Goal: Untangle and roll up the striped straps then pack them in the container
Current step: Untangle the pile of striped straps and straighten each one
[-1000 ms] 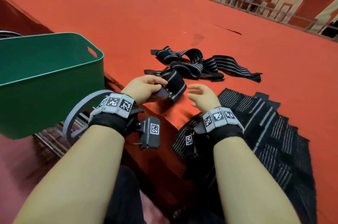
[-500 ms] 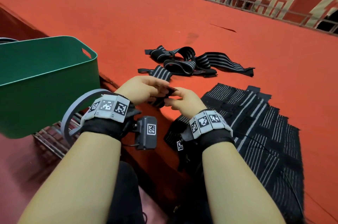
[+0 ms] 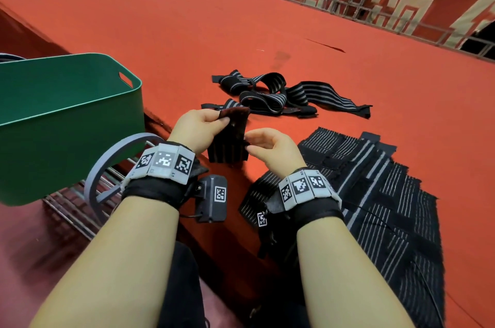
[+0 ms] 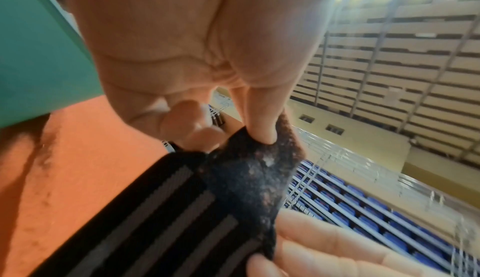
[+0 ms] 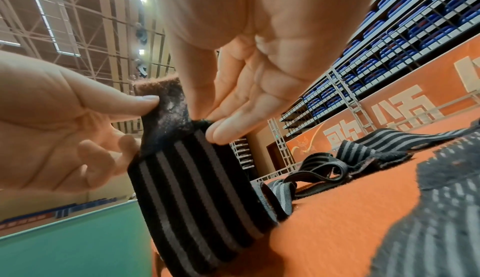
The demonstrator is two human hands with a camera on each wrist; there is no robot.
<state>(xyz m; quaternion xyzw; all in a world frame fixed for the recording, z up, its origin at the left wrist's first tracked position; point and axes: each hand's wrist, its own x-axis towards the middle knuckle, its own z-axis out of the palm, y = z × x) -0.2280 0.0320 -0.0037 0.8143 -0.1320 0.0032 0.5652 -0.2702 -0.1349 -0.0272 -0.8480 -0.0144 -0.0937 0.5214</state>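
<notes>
From the head view, your left hand (image 3: 199,128) pinches the fuzzy end patch of a striped strap (image 3: 229,140) above the red surface (image 3: 160,19), and your right hand (image 3: 270,148) touches the strap's edge with loosely extended fingers. The tangled straps (image 3: 278,94) lie just beyond, the flattened straps (image 3: 380,193) to your right, and the green container (image 3: 67,113) to your left.

In the left wrist view, your left hand (image 4: 182,55) clamps thumb and finger on the strap (image 4: 161,209).

In the right wrist view, your right hand (image 5: 246,59) has its fingers (image 5: 228,129) straight, tips resting on the strap (image 5: 197,189), not gripping it; your left hand (image 5: 59,117) pinches the patch.
</notes>
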